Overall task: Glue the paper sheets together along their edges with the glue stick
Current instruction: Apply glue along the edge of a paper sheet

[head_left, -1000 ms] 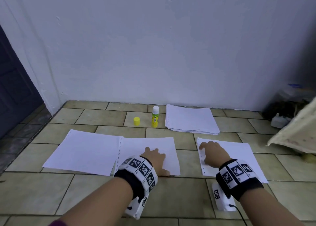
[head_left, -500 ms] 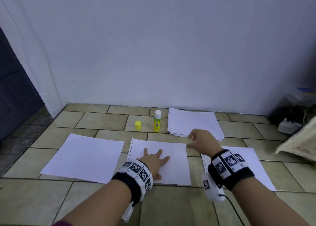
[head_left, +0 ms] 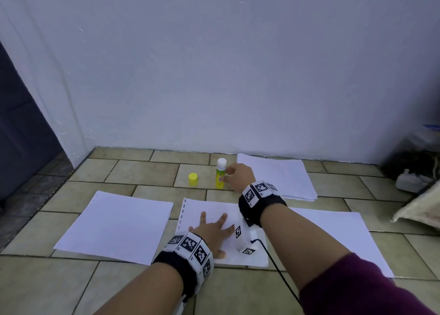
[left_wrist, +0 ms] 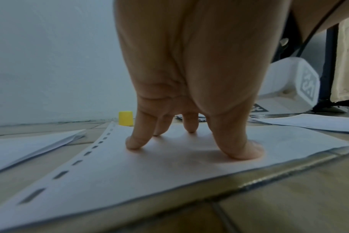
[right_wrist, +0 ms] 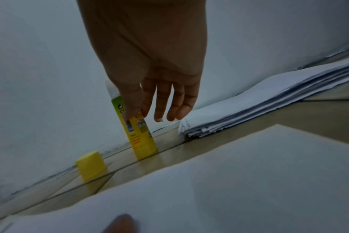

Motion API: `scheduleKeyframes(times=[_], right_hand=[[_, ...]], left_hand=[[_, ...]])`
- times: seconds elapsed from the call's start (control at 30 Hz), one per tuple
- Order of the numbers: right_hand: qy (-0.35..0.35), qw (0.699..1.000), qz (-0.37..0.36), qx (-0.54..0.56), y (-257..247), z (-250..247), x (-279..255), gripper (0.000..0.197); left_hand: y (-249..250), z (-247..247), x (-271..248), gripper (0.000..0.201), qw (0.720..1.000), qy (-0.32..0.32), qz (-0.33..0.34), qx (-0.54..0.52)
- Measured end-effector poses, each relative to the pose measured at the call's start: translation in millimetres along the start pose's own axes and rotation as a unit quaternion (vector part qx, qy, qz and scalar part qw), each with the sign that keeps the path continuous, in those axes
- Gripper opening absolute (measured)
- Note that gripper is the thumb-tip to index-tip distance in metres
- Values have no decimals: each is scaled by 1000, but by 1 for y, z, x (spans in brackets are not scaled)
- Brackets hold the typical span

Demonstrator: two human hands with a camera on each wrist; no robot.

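The right hand (head_left: pixel 238 175) has been moved off the right sheet to the uncapped yellow glue stick (head_left: pixel 220 177); fingers extended, touching, not yet closed. The left hand (head_left: pixel 212 231) is kept spread on the middle white perforated paper sheet (head_left: pixel 209 207).

Glue stick (head_left: pixel 220 176) yellow-green, white top; cap (head_left: pixel 193 179) yellow; paper sheets (head_left: pixel 116 226) white; floor tiles (head_left: pixel 147 172) beige; wristbands (head_left: pixel 190 250) black-white checkered.

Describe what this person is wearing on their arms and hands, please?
Both hands, left hand and right hand, are bare. Each wrist carries a black band with white square-patterned marker tiles and a white camera block; a black cable trails from the right one. A maroon sleeve covers the right forearm.
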State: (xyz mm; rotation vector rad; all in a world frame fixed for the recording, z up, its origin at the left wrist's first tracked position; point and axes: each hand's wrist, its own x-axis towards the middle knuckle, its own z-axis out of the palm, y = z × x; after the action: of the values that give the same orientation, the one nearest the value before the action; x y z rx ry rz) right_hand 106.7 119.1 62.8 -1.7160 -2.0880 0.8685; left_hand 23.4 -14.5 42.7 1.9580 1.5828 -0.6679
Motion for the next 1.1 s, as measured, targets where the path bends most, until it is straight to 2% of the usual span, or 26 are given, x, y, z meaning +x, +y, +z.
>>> scheduleKeyframes(times=[0.07,0.2,0.33,0.4,0.5,0.7,0.83,0.97,1.1], right_hand=[[1,999,-10,30,5,0,-3,34],[-7,990,-38,134,13,-18,-18,13],[-31,975,-30,216,26,-58,-42,21],[4,976,-19,218,37,-72,-52,32],[67,984,0,165,53,-77,-63,38],[84,994,-36,67,65,-45,-77,25],[71,996,-41,-15,61,-33,-75,24],[26,993,-56,-99,53,-36,-80,29],[-9,990,-52,-131,49,-44,-99,29]], left_hand=[[0,2,2,73,1000,3,-2,-1],[-2,4,1,75,1000,14,-4,-12],[-3,6,0,77,999,32,0,-33],[0,2,-2,80,998,43,-7,-44],[12,-4,-7,87,998,51,-20,-44],[16,-3,-4,88,998,47,-33,-30],[12,-2,-3,89,998,41,-30,-35],[11,-2,-3,89,998,40,-28,-46],[10,-2,-3,89,998,40,-26,-44]])
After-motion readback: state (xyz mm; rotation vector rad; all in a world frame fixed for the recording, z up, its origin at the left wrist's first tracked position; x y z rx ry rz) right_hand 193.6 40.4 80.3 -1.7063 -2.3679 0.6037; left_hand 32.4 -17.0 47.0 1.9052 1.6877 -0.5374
